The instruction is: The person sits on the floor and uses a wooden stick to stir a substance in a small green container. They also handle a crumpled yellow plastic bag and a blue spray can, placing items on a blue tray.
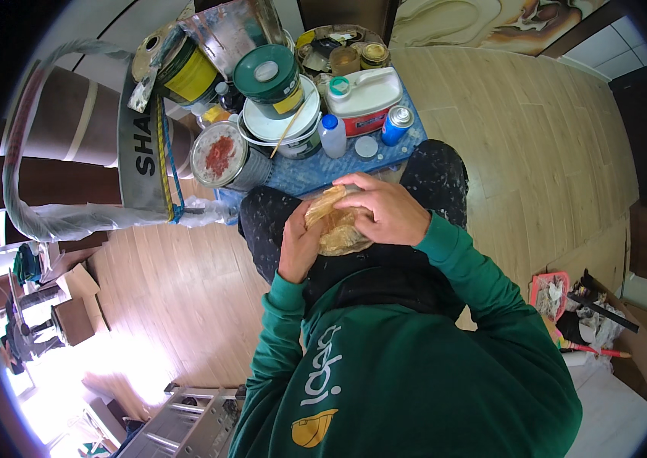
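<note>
A crumpled, translucent amber bag (341, 233), looking like thin plastic, lies in my lap between both hands. My left hand (298, 243) grips its left side with the fingers curled against it. From the right, my right hand (392, 212) reaches over the top, its fingers bent and pinching the folds near the upper edge. What is inside the bag, if anything, I cannot make out. Just beyond my knees stands a blue platform trolley (293, 179) loaded with paint containers.
On the trolley are a green-lidded tub (266, 74), a red-stained can (220, 155), a white jug (369, 95), a blue spray can (397, 126) and a small bottle (332, 137). Its wrapped handle (14, 160) rises left. A ladder (186, 420) lies lower left; debris (590, 320) sits right.
</note>
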`<state>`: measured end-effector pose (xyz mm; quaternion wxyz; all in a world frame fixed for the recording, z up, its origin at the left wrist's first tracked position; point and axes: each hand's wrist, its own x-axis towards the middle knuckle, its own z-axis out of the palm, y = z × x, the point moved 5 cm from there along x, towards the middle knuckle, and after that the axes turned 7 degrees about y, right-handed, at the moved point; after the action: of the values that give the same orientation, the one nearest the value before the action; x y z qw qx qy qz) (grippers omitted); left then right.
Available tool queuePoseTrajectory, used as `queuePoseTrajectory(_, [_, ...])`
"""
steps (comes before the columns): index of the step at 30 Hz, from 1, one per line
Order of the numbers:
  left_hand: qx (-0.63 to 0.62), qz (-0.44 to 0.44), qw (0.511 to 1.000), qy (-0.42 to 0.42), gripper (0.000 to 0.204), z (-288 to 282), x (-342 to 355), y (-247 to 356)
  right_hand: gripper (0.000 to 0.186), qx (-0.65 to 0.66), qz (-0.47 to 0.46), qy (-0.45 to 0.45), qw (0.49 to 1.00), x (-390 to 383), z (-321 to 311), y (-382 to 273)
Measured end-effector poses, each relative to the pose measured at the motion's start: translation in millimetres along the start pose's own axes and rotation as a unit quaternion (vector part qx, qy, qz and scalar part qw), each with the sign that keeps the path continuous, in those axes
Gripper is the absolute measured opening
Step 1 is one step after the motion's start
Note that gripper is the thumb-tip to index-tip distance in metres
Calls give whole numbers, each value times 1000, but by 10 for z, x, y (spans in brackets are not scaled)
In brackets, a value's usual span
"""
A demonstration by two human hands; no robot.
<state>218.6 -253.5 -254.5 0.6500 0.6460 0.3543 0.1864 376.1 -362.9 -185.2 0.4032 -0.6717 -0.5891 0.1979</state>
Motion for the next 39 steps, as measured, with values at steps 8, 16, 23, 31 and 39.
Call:
queuePoseTrajectory(8, [-219,-45,975,-5,39,52,-58,131,22,10,119,2,993,42,247,151])
queuePoseTrajectory(16, [-252,-36,964,74,55,-75,-116,195,56,33,55,1,998,-30,385,138])
queuePoseTrajectory(23, [-76,-96,991,57,43,-163,-19,-189,58,33,19,49,998,21,236,70])
queuePoseTrajectory(31, [-183,-29,980,70,30,-76,8,-197,35,7,25,89,996,30,167,37])
queuePoseTrajectory(39, [-229,-50,969,79,32,-39,-46,-40,21,23,142,40,989,63,499,209])
